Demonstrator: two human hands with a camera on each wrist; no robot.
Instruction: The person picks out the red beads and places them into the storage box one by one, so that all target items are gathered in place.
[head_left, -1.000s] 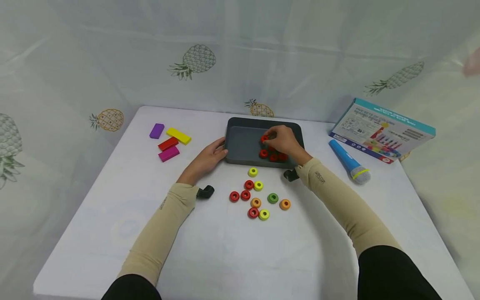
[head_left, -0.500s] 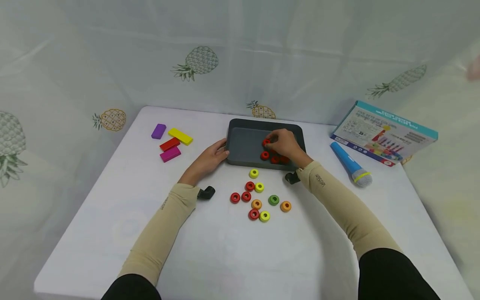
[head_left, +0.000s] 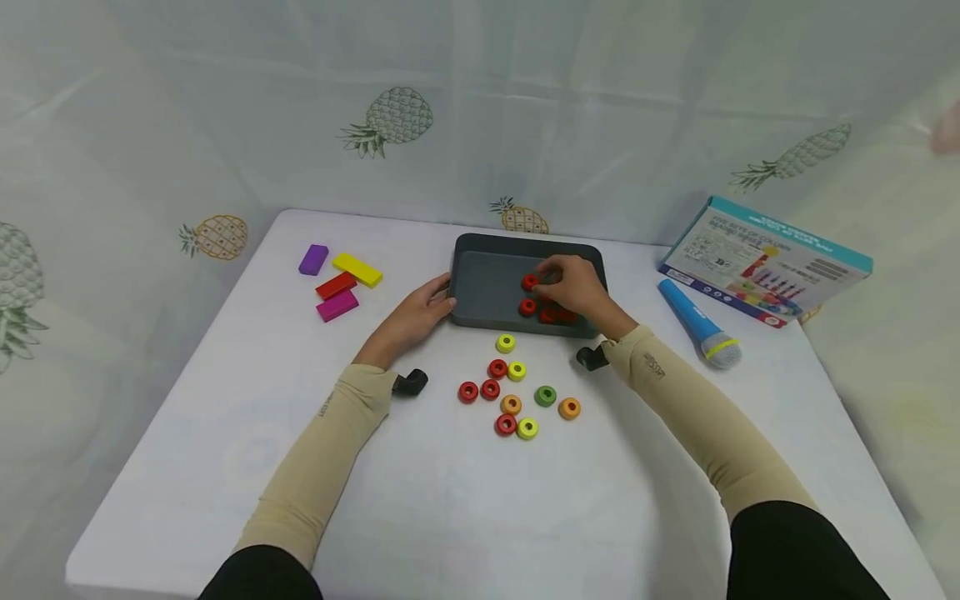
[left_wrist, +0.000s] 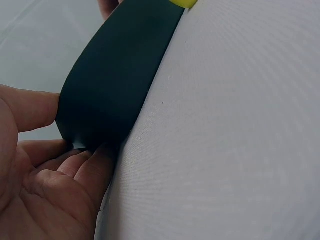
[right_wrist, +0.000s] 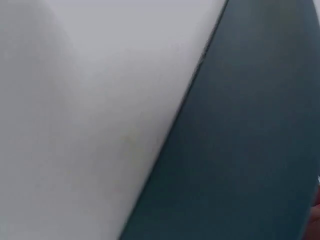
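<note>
- Head view only: near the person, ahead of both wrists, lie nine loose rings: four red (head_left: 498, 369), three yellow (head_left: 506, 343), two orange (head_left: 512, 405) and one green ring (head_left: 545, 396), ten in all.
- The left wrist view alone shows the left hand (left_wrist: 37, 165) gripping the near left corner of the grey tray (left_wrist: 117, 75), thumb above, fingers against its wall.
- The right hand (head_left: 573, 286) is inside the tray (head_left: 487, 287), fingers curled onto a red ring (head_left: 530, 282); it probably pinches it. Three more red rings lie just beneath its palm.
- The right wrist view gives only blurred tray wall (right_wrist: 245, 140) and white table (right_wrist: 90, 100).
- Far left of the left hand: four blocks (head_left: 337, 287). Right of the right hand: one toy microphone (head_left: 699, 323), one box (head_left: 765, 260).
</note>
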